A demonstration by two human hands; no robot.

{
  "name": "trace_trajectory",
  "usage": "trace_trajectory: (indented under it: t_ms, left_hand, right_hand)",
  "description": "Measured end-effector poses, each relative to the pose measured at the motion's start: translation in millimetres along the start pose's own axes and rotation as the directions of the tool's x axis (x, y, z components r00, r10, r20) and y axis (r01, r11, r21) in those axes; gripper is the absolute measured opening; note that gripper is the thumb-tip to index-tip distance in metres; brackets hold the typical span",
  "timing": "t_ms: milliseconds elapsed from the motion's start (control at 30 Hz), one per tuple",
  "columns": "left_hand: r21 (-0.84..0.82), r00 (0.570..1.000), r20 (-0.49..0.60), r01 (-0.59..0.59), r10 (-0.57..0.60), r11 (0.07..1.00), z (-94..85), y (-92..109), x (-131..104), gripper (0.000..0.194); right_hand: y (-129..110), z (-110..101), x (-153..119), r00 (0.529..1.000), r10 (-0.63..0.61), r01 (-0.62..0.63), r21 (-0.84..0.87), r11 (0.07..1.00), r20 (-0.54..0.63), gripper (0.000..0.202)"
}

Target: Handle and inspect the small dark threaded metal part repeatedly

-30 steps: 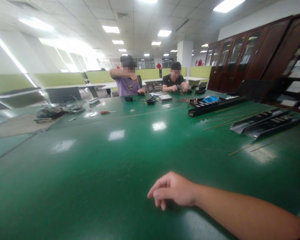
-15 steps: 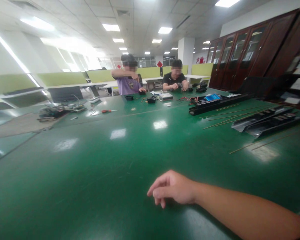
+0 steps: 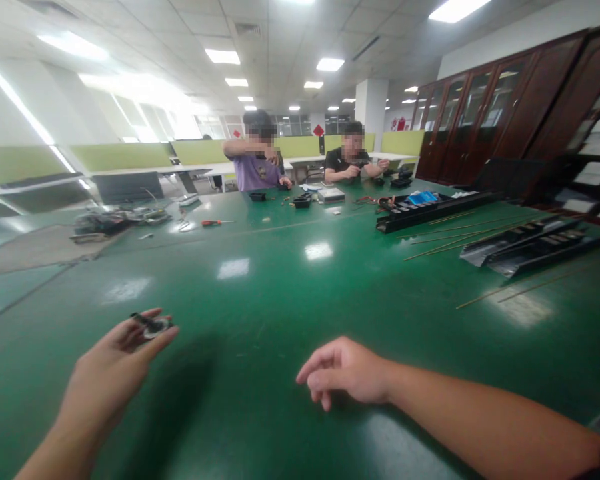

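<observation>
From my remote seat I see the green table filling the foreground, a long black channel at far right. My right hand, near right, curls loosely, half open and empty. My left hand, near left, pinches. A red screwdriver lies far left; the small dark part sits between my left thumb and fingers.

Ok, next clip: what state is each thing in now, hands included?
Left hand: closed on the part, above the table.
Small black-and-silver part: held in the fingers.
Right hand: empty, fingers loosely curled.
Red-handled screwdriver: lying flat.
Thin brass-coloured rods: loose, some crossing.
Dark wooden cabinet doors: shut.
White rectangular ceiling lights: lit.
Glossy green table: reflecting the lights.
</observation>
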State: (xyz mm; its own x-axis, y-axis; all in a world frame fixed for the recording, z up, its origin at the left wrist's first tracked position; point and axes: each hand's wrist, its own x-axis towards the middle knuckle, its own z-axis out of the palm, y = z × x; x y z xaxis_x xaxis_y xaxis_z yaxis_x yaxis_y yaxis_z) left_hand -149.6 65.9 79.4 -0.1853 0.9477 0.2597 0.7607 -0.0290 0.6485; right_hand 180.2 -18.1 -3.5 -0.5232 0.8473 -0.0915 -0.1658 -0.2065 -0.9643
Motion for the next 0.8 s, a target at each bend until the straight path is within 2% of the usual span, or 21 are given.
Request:
trace_trajectory:
  t_ms: [33,100,167,200,233,300,367,400,433,533,600,800]
  left_hand:
    - [-0.087,0.998,0.068,0.022,-0.016,0.996,11.6,8,-2,0.055]
    - [-0.182,0.981,0.191,-0.007,0.042,0.983,32.7,26,-11,0.059]
    - [-0.194,0.958,0.248,-0.099,0.147,0.976,48.9,41,-24,0.060]
    - [-0.185,0.933,0.289,-0.167,0.216,0.968,54.9,47,-32,0.057]
    - [-0.185,0.899,0.325,-0.244,0.293,0.952,59.9,51,-40,0.052]
    - [-0.207,0.796,0.408,-0.396,0.447,0.895,67.8,54,-57,0.041]
    - [-0.238,0.698,0.460,-0.497,0.548,0.834,75.2,50,-71,0.034]
    - [-0.244,0.671,0.470,-0.526,0.573,0.815,79.1,46,-76,0.033]
    - [-0.240,0.661,0.471,-0.541,0.584,0.806,83.1,41,-81,0.034]
    - [-0.202,0.684,0.439,-0.558,0.583,0.805,93.8,26,-88,0.040]
    - [-0.187,0.681,0.428,-0.576,0.594,0.796,97.5,20,-91,0.044]
    - [-0.206,0.638,0.423,-0.624,0.644,0.754,94.3,22,-94,0.043]
  right_hand:
    - [-1,-2,1,0.998,-0.025,0.024,-0.011,1.000,-0.052,0.037]
    - [-1,-5,4,0.977,-0.092,0.082,-0.060,0.995,-0.193,0.034]
    - [0,-8,7,0.941,-0.146,0.109,-0.133,0.985,-0.307,0.030]
    - [0,-8,7,0.928,-0.159,0.108,-0.164,0.981,-0.338,0.028]
    - [1,-8,7,0.922,-0.162,0.099,-0.191,0.977,-0.351,0.027]
    - [3,-6,6,0.927,-0.159,0.078,-0.239,0.968,-0.340,0.028]
    - [4,-2,3,0.935,-0.167,0.066,-0.310,0.949,-0.312,0.036]
    - [5,0,1,0.936,-0.177,0.067,-0.339,0.938,-0.305,0.039]
    - [6,1,0,0.938,-0.183,0.068,-0.361,0.930,-0.295,0.042]
    - [7,4,-3,0.944,-0.179,0.057,-0.397,0.916,-0.276,0.044]
    - [7,4,-3,0.946,-0.179,0.051,-0.417,0.907,-0.272,0.044]
    - [5,5,-4,0.944,-0.176,0.035,-0.447,0.894,-0.278,0.044]
